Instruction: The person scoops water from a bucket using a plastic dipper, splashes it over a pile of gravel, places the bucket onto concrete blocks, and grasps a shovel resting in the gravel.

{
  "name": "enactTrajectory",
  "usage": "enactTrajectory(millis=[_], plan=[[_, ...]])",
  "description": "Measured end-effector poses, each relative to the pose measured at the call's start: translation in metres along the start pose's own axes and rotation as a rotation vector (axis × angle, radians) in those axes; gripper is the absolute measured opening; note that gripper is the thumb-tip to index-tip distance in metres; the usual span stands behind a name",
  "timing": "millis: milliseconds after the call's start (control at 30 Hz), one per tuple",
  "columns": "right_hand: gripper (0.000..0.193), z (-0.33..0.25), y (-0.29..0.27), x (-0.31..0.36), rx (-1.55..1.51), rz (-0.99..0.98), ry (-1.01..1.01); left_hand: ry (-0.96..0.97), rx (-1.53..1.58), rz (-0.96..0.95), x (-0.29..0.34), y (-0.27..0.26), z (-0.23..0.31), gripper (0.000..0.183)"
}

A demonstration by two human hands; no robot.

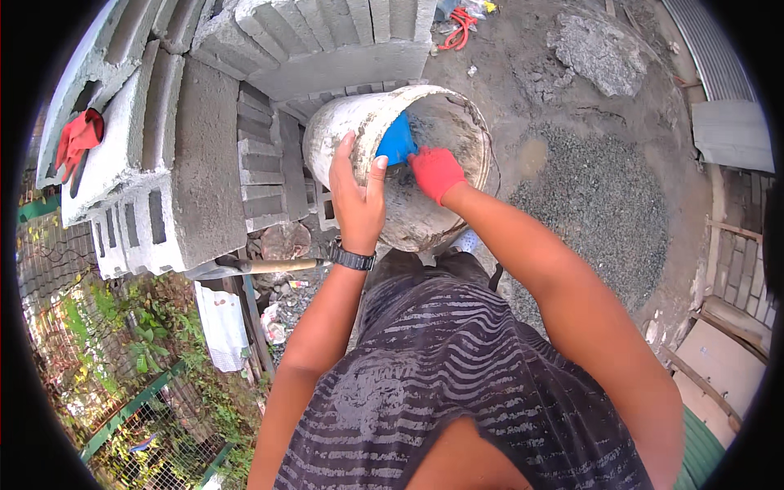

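Note:
A large whitish bucket [347,122], smeared with dried cement, lies tipped in front of me with its mouth facing me and to the right. My bare left hand [359,196], a black watch on its wrist, grips the near left rim, fingers along the outer wall and thumb by the edge. Wearing a red glove, my right hand [437,173] reaches into the mouth and is closed on a blue plastic dipper [398,140]. The dipper sits inside the bucket against its left inner wall. Its far end is partly hidden by the rim.
Stacked grey hollow blocks [211,147] rise at the left, with a red glove [79,140] lying on them. Below, a wooden-handled shovel [278,265] sticks out. A gravel pile [604,212] spreads at right. Farther off lie a cement heap [600,53] and a red rope [461,28].

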State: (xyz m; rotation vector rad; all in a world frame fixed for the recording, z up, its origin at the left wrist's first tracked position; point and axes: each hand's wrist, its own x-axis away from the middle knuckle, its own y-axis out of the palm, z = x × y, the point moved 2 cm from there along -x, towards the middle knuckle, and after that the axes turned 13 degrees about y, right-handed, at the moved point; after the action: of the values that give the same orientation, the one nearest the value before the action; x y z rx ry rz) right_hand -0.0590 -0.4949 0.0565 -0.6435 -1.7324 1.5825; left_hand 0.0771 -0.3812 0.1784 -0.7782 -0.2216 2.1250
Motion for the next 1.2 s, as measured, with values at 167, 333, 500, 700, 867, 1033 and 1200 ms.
enactTrajectory(millis=[167, 333, 500, 700, 867, 1033, 1200], plan=[[0.028, -0.029, 0.01, -0.012, -0.122, -0.339, 0.075, 0.021, -0.003, -0.035, 0.012, -0.005, 0.004, 0.056], [0.056, -0.006, 0.009, -0.024, -0.6, -0.633, 0.125, 0.045, 0.024, -0.072, 0.011, 0.001, 0.008, 0.055], [0.062, 0.017, -0.048, 0.015, -0.785, -0.624, 0.363, 0.029, 0.036, -0.044, 0.009, -0.005, -0.006, 0.055], [0.041, 0.09, -0.101, 0.111, -1.468, -0.773, 0.424, 0.034, 0.135, -0.024, 0.008, 0.003, -0.004, 0.056], [0.038, 0.151, -0.132, 0.243, -1.584, -0.551, 0.525, 0.061, 0.132, -0.057, 0.012, 0.006, 0.003, 0.054], [0.037, 0.163, -0.112, 0.412, -1.833, -0.141, 0.754, 0.087, 0.083, -0.117, 0.013, 0.013, 0.02, 0.056], [0.035, 0.129, -0.043, 0.571, -1.88, 0.328, 1.143, 0.109, -0.015, -0.117, 0.021, 0.009, 0.011, 0.059]])
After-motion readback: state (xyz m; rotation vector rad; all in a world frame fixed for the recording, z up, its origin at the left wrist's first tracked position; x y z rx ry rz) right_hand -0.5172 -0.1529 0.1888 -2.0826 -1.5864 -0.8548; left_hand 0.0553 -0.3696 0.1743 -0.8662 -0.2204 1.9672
